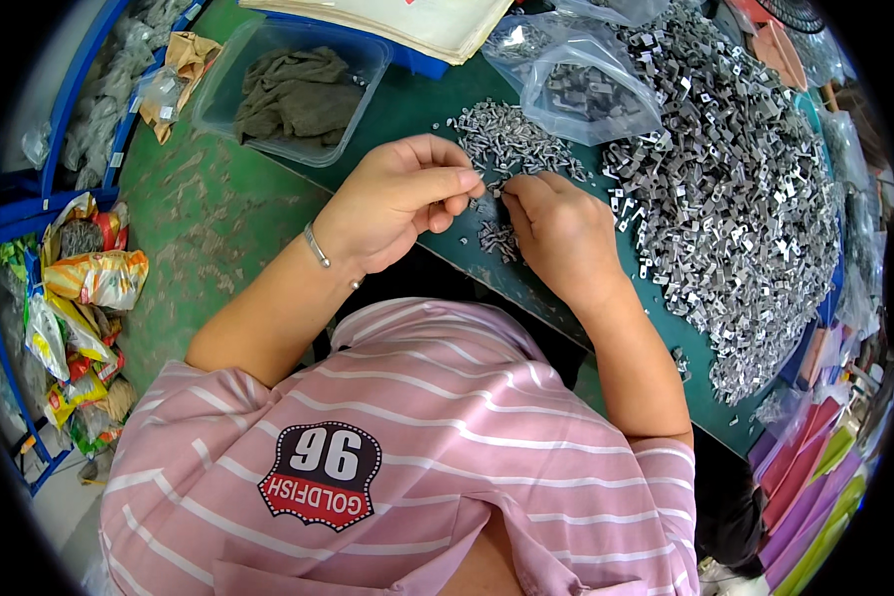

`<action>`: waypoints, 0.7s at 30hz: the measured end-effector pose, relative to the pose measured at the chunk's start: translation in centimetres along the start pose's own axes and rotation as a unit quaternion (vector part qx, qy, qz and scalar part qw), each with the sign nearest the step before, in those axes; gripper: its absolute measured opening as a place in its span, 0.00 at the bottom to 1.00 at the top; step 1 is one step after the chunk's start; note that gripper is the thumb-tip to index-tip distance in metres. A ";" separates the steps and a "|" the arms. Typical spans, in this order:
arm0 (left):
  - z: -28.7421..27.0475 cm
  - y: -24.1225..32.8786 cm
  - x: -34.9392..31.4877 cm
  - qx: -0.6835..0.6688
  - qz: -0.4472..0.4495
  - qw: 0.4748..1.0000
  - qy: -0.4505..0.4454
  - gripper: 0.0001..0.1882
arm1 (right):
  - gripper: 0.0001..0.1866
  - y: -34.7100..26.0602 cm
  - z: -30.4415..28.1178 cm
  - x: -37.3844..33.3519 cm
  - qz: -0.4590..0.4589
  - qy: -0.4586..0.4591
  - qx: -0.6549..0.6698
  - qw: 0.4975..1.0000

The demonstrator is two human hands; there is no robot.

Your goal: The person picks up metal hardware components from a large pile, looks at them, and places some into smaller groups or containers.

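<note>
We note both hands at work close together over the near edge of the green tabletop (pixel 422 94). Left hand (pixel 407 194): palm partly turned inward, thumb and forefinger drawn into a fine pinch, other fingers curled under. Whether the tips meet or grip a tiny piece, we cannot tell. Right hand (pixel 564 226): back toward us, fingers bent, thumb brought in near the forefinger; its own fingers hide any hold, so again we cannot tell.

A loose pile of small metal pieces (pixel 512 137) lies just beyond the fingertips, a smaller cluster (pixel 497 238) just below them; probably kept this near so that reaches stay short. The fingertip posture seems suited to parts this slight.

To the right, a large heap of bent metal clips (pixel 735 219), perhaps spread low for easy picking. Beyond the pile, a clear plastic bag (pixel 586 104) contains grey parts. At left, a clear tub (pixel 288 147) keeps a dark cloth (pixel 298 94) apart from the metal.
</note>
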State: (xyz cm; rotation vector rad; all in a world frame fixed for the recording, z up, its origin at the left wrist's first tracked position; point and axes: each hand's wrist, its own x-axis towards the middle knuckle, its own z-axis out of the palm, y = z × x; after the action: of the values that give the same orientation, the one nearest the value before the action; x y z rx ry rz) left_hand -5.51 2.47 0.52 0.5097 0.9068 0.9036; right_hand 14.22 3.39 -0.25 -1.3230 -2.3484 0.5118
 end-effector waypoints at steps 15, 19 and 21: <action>1.3 -2.0 3.1 0.644 0.297 0.701 0.068 0.05 | 0.06 0.9 -0.6 0.4 0.123 0.011 0.119 0.985; 1.2 -1.7 2.9 0.665 0.286 0.688 0.058 0.05 | 0.05 0.2 -0.8 1.0 0.148 -0.029 0.057 0.987; 1.1 -1.7 3.0 0.663 0.293 0.687 0.054 0.05 | 0.05 0.0 -1.2 1.1 0.155 -0.045 0.034 0.986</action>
State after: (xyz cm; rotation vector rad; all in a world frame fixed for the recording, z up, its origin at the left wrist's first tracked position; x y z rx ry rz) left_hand -2.97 4.03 -1.43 2.1284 1.4769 0.6812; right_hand 14.24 4.49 0.94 -1.6754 -2.1807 0.7511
